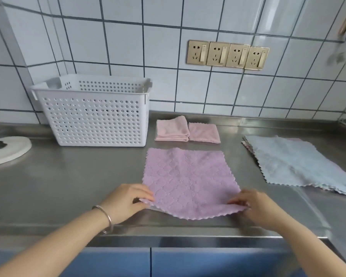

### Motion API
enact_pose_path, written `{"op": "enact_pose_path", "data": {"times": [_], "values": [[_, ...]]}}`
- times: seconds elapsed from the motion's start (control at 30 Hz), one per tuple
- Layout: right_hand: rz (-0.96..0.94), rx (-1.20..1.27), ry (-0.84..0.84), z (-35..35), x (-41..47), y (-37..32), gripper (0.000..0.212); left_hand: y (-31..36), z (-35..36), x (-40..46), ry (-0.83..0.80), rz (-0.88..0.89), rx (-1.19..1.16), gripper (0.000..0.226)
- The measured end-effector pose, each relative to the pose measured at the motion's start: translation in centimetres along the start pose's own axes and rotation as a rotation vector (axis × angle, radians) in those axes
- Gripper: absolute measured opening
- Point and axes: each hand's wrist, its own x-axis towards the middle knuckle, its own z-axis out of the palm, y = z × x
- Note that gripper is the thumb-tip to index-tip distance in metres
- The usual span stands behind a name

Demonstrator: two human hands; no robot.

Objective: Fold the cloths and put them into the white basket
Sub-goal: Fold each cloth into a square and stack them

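Hands pinching the near corners of a flat lilac quilted cloth (185, 179) on the steel counter (68, 182).
Your left hand (126, 200) grips its near-left corner, your right hand (254, 204) its near-right. Two folded pink cloths (187, 129) lie beyond, beside the white perforated basket (96, 112); a pale blue cloth stack (300, 162) waits right.

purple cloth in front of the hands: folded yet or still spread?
Spread. The purple cloth lies flat in a single layer on the counter; the left hand and right hand pinch its near corners.
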Motion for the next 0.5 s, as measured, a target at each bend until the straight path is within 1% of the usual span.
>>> {"op": "enact_pose_path", "data": {"times": [0.1, 0.2, 0.23, 0.3, 0.33, 0.4, 0.43, 0.5], "values": [[0.007, -0.014, 0.024, 0.7, -1.2, -0.3, 0.05, -0.3, 0.4, -0.8, -0.051, -0.027, 0.043, 0.025], [-0.012, -0.021, -0.038, 0.3, -2.5, -0.5, 0.044, -0.1, 0.0, -2.0, -0.055, -0.094, 0.014, 0.022], [-0.018, -0.009, -0.073, 0.0, -2.8, -0.5, 0.039, 0.0, -0.4, -2.4, -0.075, -0.119, -0.013, 0.018], [-0.003, 0.002, -0.14, -0.4, -3.5, -0.6, 0.019, 0.5, -1.1, -3.1, -0.138, -0.142, -0.037, 0.013], [0.001, 0.009, -0.165, -0.6, -3.7, -0.6, 0.02, 0.6, -1.4, -3.1, -0.169, -0.137, -0.021, 0.019], [0.022, 0.071, -0.254, -1.2, -4.1, -0.8, 0.031, 0.8, -2.0, -3.2, -0.234, -0.131, 0.03, 0.031], [0.045, 0.109, -0.298, -1.5, -4.2, -0.8, 0.033, 0.8, -2.2, -3.1, -0.263, -0.137, 0.02, 0.034], [0.093, 0.145, -0.38, -2.4, -3.8, -0.8, 0.035, 0.6, -2.8, -2.5, -0.324, -0.16, -0.078, 0.039]]}}
